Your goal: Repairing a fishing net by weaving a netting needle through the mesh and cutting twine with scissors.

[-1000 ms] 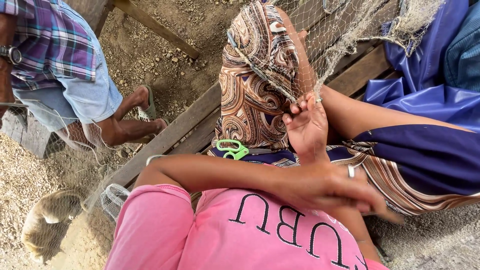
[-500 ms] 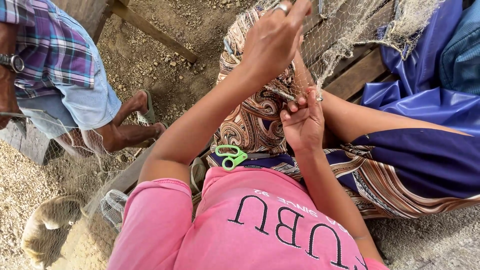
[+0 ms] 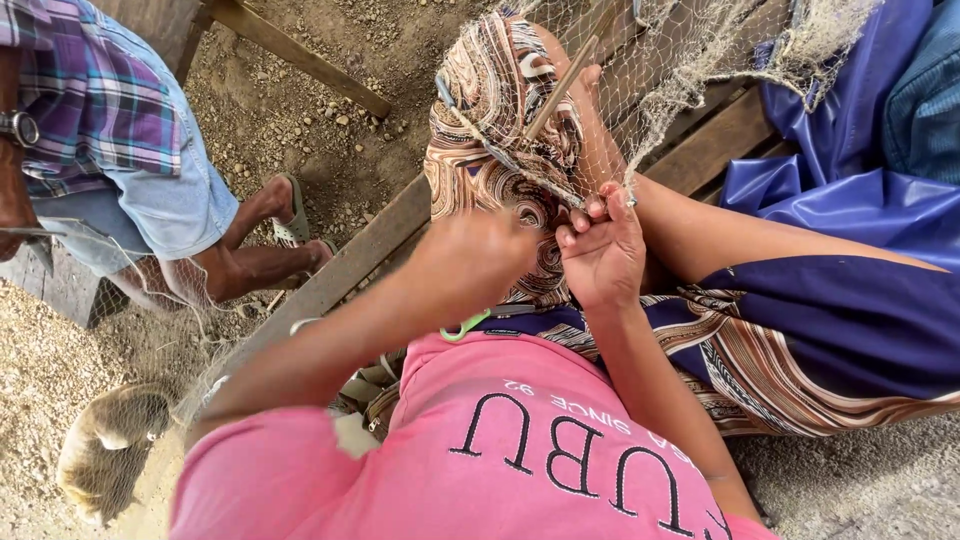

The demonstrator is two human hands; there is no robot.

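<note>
Ground: gravel (image 3: pixel 320 90), with wooden planks (image 3: pixel 350 265) crossing mid-frame.
Fishing net (image 3: pixel 640 90): draped over a patterned knee, upper centre.
Right hand (image 3: pixel 600 250): fingers pinching the net's edge.
Left hand (image 3: pixel 480 250): blurred, grip unclear.
Netting needle (image 3: pixel 560 90): slanted in the mesh above.

The right hand (image 3: pixel 600 255) pinches the fishing net (image 3: pixel 640 95); the left hand (image 3: pixel 480 255), just beside it, blurs. A thin stick (image 3: pixel 560 90) slants above them, green scissors (image 3: pixel 465 325) below.
</note>
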